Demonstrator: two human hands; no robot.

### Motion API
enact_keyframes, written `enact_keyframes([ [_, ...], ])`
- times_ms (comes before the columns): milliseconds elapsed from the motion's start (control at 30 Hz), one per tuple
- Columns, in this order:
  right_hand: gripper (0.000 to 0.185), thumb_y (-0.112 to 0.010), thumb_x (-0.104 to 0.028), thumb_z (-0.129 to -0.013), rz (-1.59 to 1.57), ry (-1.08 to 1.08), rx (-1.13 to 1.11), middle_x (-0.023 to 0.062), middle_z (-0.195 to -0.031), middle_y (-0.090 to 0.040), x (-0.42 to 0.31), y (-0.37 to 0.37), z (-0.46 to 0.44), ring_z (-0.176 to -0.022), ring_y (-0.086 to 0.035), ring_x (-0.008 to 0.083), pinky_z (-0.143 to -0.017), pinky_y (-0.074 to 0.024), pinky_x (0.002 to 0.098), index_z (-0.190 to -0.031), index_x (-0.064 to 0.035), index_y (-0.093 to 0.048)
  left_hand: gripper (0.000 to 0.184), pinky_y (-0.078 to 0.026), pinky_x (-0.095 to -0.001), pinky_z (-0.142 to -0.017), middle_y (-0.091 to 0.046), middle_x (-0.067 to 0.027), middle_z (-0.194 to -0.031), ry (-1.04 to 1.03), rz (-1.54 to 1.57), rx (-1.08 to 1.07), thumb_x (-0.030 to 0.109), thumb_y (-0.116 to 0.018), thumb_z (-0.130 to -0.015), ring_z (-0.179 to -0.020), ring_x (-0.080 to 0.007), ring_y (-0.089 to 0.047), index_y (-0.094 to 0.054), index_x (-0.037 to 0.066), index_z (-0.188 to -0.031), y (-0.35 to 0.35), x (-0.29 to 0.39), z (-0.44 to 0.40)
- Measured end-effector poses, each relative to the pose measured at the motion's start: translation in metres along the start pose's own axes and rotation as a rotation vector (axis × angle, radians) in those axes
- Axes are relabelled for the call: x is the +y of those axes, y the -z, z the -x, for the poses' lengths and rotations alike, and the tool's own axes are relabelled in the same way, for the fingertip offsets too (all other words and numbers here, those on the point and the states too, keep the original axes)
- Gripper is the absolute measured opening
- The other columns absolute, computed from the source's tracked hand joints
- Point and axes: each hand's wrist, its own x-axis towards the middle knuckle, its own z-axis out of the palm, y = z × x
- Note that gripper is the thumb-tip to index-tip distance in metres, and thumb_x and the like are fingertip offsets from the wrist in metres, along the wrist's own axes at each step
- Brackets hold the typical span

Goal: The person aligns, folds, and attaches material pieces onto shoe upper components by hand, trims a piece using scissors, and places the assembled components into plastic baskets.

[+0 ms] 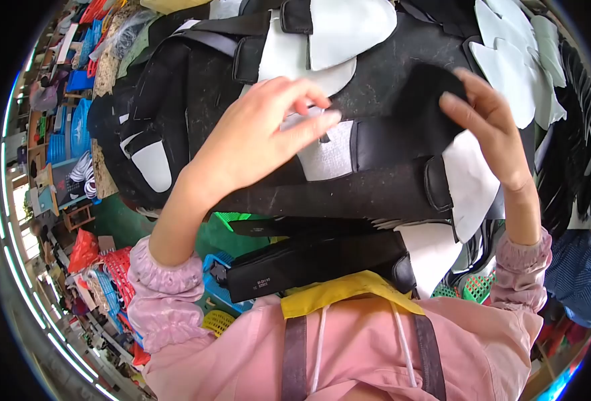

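Note:
My right hand (pixel 488 120) grips the edge of a black piece of material (pixel 421 110) between thumb and fingers. The piece is smeared by motion, and its exact shape is hard to make out. My left hand (pixel 259 130) hovers over the work surface with fingers curled, thumb and fingertips slightly apart and nothing visible between them. Beneath it lies a black strip with a white textured end (pixel 327 155). A flat white piece with a black padded end (pixel 470 180) rests below my right hand.
The dark work surface (pixel 389 73) carries white pieces with black ends (pixel 352 30) at the back. White cut pieces (pixel 509 73) are heaped at the right, beside hanging black strips (pixel 576 134). Long black pieces (pixel 315 264) lie near my lap. Blue baskets (pixel 79 127) stand left.

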Motion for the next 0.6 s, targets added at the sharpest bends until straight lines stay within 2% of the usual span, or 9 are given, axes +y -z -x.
enact_keyframes([
  [33,0.038,-0.067,-0.010,-0.101,-0.023,-0.167,-0.109,0.0015,-0.107,-0.067,-0.002,0.002,0.005,-0.091,-0.062,0.0031,-0.066,-0.0562,0.0199,-0.134,0.0060,-0.058,0.029,-0.049,-0.0323,-0.086,-0.065,-0.0061,-0.098,-0.057,-0.105,0.035,0.031,-0.072,-0.094,-0.094,-0.0202,-0.060,-0.068,0.006,-0.110,-0.007,-0.002,0.007],
  [100,0.037,-0.066,-0.010,-0.101,0.054,-0.223,-0.217,0.0019,-0.107,-0.066,0.008,-0.002,0.009,-0.091,-0.061,0.0039,-0.067,-0.0561,0.0201,-0.134,0.0056,-0.059,0.030,-0.048,-0.0344,-0.090,-0.062,-0.0081,-0.099,-0.170,-0.316,0.104,0.030,-0.074,-0.091,-0.099,-0.0241,-0.059,-0.068,0.006,-0.108,-0.020,-0.004,0.017],
  [133,0.039,-0.066,-0.009,-0.100,0.134,-0.211,-0.248,0.0025,-0.108,-0.066,0.012,-0.004,0.009,-0.089,-0.060,0.0049,-0.067,-0.0561,0.0204,-0.135,0.0064,-0.058,0.033,-0.047,-0.0367,-0.095,-0.061,-0.0088,-0.100,-0.170,-0.283,0.096,0.030,-0.079,-0.087,-0.102,-0.0282,-0.056,-0.066,0.005,-0.105,-0.021,-0.006,0.017],
  [233,0.041,-0.067,-0.008,-0.100,0.263,-0.229,-0.186,0.0043,-0.108,-0.067,0.009,-0.006,0.013,-0.088,-0.061,0.0062,-0.068,-0.0564,0.0211,-0.136,0.0078,-0.057,0.032,-0.048,-0.0352,-0.093,-0.061,-0.0080,-0.100,-0.107,-0.010,-0.127,0.025,-0.080,-0.087,-0.101,-0.0231,-0.058,-0.065,0.003,-0.104,-0.009,-0.010,0.012],
  [300,0.044,-0.068,-0.010,-0.099,0.285,-0.233,-0.171,0.0065,-0.109,-0.068,0.014,-0.005,0.014,-0.088,-0.062,0.0075,-0.066,-0.0570,0.0222,-0.137,0.0096,-0.056,0.022,-0.050,-0.0296,-0.083,-0.067,-0.0039,-0.090,0.065,0.452,-0.307,0.012,-0.078,-0.089,-0.086,-0.0133,-0.063,-0.064,-0.002,-0.099,-0.005,-0.012,0.004],
  [367,0.046,-0.069,-0.011,-0.099,0.293,-0.251,-0.123,0.0073,-0.109,-0.068,0.010,-0.010,0.014,-0.088,-0.063,0.0080,-0.064,-0.0575,0.0224,-0.138,0.0099,-0.056,0.021,-0.050,-0.0285,-0.078,-0.066,-0.0037,-0.082,0.163,0.337,-0.257,0.012,-0.076,-0.088,-0.079,-0.0127,-0.062,-0.064,0.000,-0.100,-0.009,-0.017,-0.002],
  [500,0.049,-0.070,-0.012,-0.099,0.243,-0.292,-0.114,0.0095,-0.115,-0.069,0.020,-0.004,0.015,-0.089,-0.066,0.0093,-0.064,-0.0591,0.0220,-0.140,0.0094,-0.054,0.027,-0.056,-0.0378,-0.075,-0.073,-0.0127,-0.089,0.092,-0.346,-0.001,0.026,-0.075,-0.089,-0.082,-0.0282,-0.073,-0.068,0.005,-0.103,-0.022,0.004,0.002],
  [533,0.049,-0.069,-0.012,-0.099,0.246,-0.300,-0.121,0.0099,-0.116,-0.069,0.019,-0.005,0.014,-0.090,-0.066,0.0096,-0.065,-0.0593,0.0222,-0.140,0.0092,-0.054,0.029,-0.057,-0.0436,-0.078,-0.075,-0.0135,-0.096,0.074,-0.339,0.038,0.034,-0.072,-0.091,-0.089,-0.0359,-0.072,-0.070,0.007,-0.102,-0.023,-0.003,0.004],
  [600,0.049,-0.069,-0.012,-0.099,0.254,-0.311,-0.130,0.0108,-0.119,-0.068,0.016,-0.005,0.013,-0.091,-0.066,0.0101,-0.065,-0.0598,0.0226,-0.141,0.0088,-0.054,0.028,-0.057,-0.0436,-0.079,-0.076,-0.0127,-0.096,0.076,-0.326,0.050,0.035,-0.071,-0.092,-0.090,-0.0357,-0.072,-0.071,0.009,-0.102,-0.021,-0.010,0.008],
])
